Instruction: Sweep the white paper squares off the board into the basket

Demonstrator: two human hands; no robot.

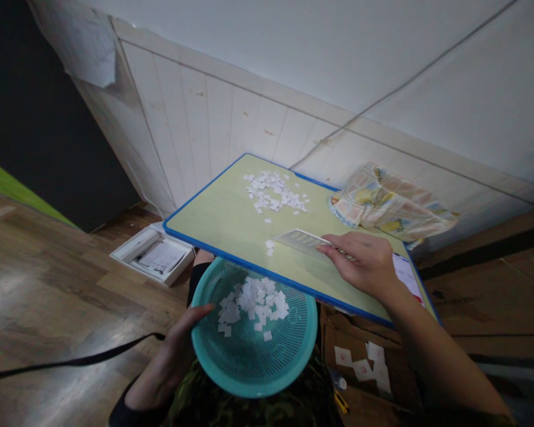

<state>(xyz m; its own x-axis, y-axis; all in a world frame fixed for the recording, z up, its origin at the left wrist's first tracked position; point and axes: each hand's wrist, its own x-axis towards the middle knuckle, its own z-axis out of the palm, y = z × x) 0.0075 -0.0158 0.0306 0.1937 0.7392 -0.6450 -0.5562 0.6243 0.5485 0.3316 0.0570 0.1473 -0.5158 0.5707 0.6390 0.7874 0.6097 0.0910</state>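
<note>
My left hand (pixel 184 332) is closed on the left rim of a turquoise plastic colander (pixel 254 388), which rests on my lap under the table's front edge. Many small white paper squares (pixel 253 299) lie in it. My right hand (pixel 360 261) grips a thin, flat white slotted piece (pixel 300 239), its far end tilted low over the table; I cannot tell its exact kind. Just left of that end are a few loose squares (pixel 270 246). Farther back, a scattered pile of white paper squares (pixel 271 191) is spread on the yellow-green table (pixel 209 207) with blue edging.
A patterned cloth (pixel 389 201) lies bunched at the table's right back, and a printed sheet (pixel 407 276) near its right edge. An open white box (pixel 153 255) stands on the floor at left. Below right are several white cards (pixel 364 370) and a yellow cutter (pixel 340 402).
</note>
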